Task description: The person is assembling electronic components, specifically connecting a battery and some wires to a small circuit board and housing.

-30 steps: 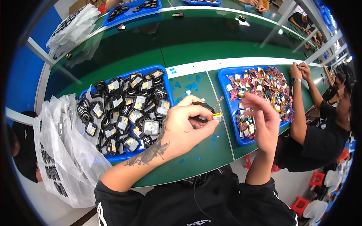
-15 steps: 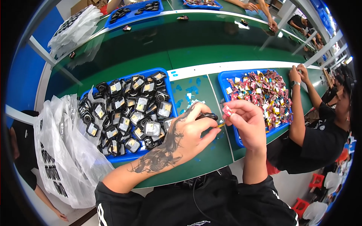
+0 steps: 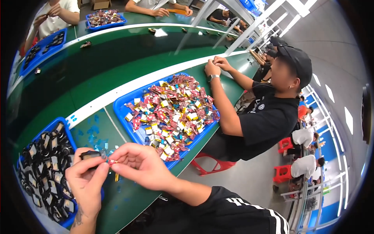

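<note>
"One black casing [image 3: 90, 154]: where?"

"In the left hand [image 3: 85, 185], over the green table [image 3: 128, 204]; thumb and fingers nearly closed, gripping it."

"Right hand [image 3: 142, 165]?"

"Thumb and forefinger pinched on a small red piece [image 3: 112, 162], just beside the casing. Touching or not, can't tell."

"Around?"

"Blue tray [image 3: 121, 111] of red-and-yellow parts [image 3: 175, 113] beyond the right hand; second blue tray [image 3: 69, 134], more casings [image 3: 44, 167], by the left. Capped co-worker [image 3: 272, 117] seated at right."
</note>
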A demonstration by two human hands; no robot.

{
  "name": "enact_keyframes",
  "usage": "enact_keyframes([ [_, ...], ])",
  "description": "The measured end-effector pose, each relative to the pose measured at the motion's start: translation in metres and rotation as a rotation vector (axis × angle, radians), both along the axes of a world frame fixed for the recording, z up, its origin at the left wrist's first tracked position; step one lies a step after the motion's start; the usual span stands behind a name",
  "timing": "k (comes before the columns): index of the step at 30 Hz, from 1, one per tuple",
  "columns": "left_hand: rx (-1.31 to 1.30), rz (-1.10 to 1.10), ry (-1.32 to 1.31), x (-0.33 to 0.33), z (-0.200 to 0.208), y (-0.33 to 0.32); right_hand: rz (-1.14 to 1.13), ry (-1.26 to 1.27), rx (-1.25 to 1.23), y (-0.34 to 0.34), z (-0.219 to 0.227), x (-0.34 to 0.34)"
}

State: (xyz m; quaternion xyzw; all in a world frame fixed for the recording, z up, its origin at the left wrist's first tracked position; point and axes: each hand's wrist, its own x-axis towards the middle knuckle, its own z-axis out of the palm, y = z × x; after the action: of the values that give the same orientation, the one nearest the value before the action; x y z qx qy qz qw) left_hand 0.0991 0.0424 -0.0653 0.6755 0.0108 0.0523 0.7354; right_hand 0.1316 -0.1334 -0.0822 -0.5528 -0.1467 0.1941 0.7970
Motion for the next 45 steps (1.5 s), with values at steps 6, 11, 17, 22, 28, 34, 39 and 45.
enact_keyframes([
  [6, -0.059, -0.023, -0.014, 0.007, -0.006, -0.012, -0.034, -0.058, -0.174, -0.007, -0.004, -0.003],
  [11, 0.122, -0.028, -0.088, 0.007, -0.005, -0.017, -0.116, -0.465, -0.322, -0.018, 0.008, 0.01],
  [17, 0.342, -0.037, -0.214, 0.004, -0.003, -0.019, -0.195, -0.484, -0.295, -0.011, 0.01, 0.006],
  [22, 0.145, -0.095, -0.02, 0.0, -0.003, -0.01, -0.092, -0.413, -0.311, -0.01, 0.013, 0.004],
  [28, -0.104, -0.405, 0.136, 0.013, -0.001, -0.007, 0.041, -0.421, -0.302, -0.036, 0.022, 0.012],
  [34, -0.292, -0.202, 0.109, 0.016, 0.001, -0.013, -0.186, -0.314, 0.013, -0.038, 0.002, 0.018],
  [39, -0.384, -0.118, 0.084, 0.016, -0.005, -0.01, -0.317, -0.201, -0.133, -0.038, 0.015, 0.007],
  [45, 0.096, -0.143, -0.118, 0.011, 0.0, -0.001, -0.061, -0.507, -0.422, -0.021, 0.017, 0.007],
])
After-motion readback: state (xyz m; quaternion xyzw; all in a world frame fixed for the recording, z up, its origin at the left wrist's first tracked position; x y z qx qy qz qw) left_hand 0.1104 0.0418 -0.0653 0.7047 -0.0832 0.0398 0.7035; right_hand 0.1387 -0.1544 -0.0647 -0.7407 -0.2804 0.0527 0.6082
